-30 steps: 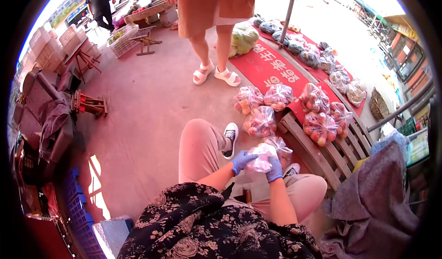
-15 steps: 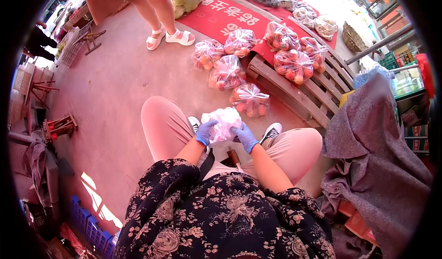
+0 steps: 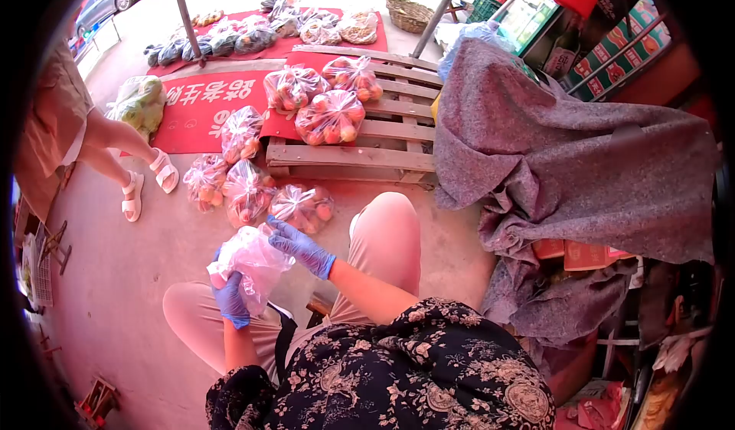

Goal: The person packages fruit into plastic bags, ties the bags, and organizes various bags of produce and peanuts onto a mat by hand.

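Note:
A thin, crumpled, whitish-pink plastic bag (image 3: 256,262) is held up in front of my lap. My left hand (image 3: 231,298), in a blue glove, is closed around its lower left side. Also gloved in blue, my right hand (image 3: 302,248) has its fingers at the bag's upper right edge and grips the film there. Just beyond my hands, a knotted clear bag of reddish round fruit (image 3: 301,206) rests on the floor. More such bags (image 3: 249,191) stand beside it.
Fruit bags (image 3: 331,116) sit on a slatted wooden pallet (image 3: 383,154) ahead. A grey cloth (image 3: 566,147) drapes over things at my right. A person in white sandals (image 3: 164,170) stands at left, near a bag of green vegetables (image 3: 140,105) and a red mat (image 3: 203,101).
The view has swung to the right, so the pallet and fruit bags appear further left. My hands have moved apart, and the plastic bag is more spread out between them.

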Demonstrator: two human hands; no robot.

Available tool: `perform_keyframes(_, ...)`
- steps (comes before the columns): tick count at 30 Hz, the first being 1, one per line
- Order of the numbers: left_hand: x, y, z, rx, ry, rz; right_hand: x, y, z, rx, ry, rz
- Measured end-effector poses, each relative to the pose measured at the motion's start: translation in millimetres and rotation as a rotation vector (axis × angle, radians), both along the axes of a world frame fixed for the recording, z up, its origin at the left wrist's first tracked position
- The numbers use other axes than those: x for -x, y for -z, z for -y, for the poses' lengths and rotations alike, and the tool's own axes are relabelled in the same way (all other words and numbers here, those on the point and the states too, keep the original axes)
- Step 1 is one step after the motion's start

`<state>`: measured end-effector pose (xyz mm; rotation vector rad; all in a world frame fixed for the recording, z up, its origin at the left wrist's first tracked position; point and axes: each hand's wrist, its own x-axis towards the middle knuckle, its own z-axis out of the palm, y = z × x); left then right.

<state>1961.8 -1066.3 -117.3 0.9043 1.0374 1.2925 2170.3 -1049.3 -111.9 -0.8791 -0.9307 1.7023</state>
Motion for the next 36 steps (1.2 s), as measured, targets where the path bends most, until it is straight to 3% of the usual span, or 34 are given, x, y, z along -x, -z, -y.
perform_keyframes(5,-24.3,-12.3,4.0,-0.034,0.059,0.003,-4.8,-22.2,13.3,-0.018,0.035,-0.14)
perform_keyframes(6,-23.2,-3.5,3.1,0.009,0.065,0.042,-1.0,-7.4,9.5,-0.211,0.047,-0.02)
perform_keyframes(8,-50.2,-22.2,5.8,-0.005,0.045,0.11,10.4,-5.2,21.5,0.077,-0.076,-0.119)
perform_keyframes(9,-34.1,5.6,-1.5,0.293,0.106,0.346,22.5,4.8,22.2,0.076,0.02,-0.055)
perform_keyframes(11,-34.8,-11.5,-2.6,0.298,0.157,0.199,37.2,14.4,24.4,0.075,0.157,0.036)
perform_keyframes(17,-46.3,-20.6,0.4,0.282,0.133,0.249,30.6,4.3,22.6,0.072,0.271,0.187)
perform_keyframes(20,-43.5,7.1,-8.2,0.382,0.138,0.324,22.2,-5.8,24.0,-0.04,0.402,0.13)
perform_keyframes(27,-45.3,-8.9,24.1,0.274,0.357,0.27,24.5,-0.9,19.2,0.062,0.395,-0.069)
perform_keyframes(28,-41.4,-7.4,19.8,0.347,0.437,0.411,28.7,4.1,18.5,0.046,0.404,-0.06)
perform_keyframes(30,-39.9,0.2,15.5,0.342,0.394,0.392,38.6,12.1,18.7,0.016,0.423,-0.041)
perform_keyframes(33,-43.6,1.2,13.6,0.306,0.366,0.413,46.0,15.4,19.8,-0.124,0.519,0.102)
perform_keyframes(36,-51.3,1.6,9.9,0.273,0.311,0.465,41.6,32.0,17.1,-0.284,0.613,0.728)
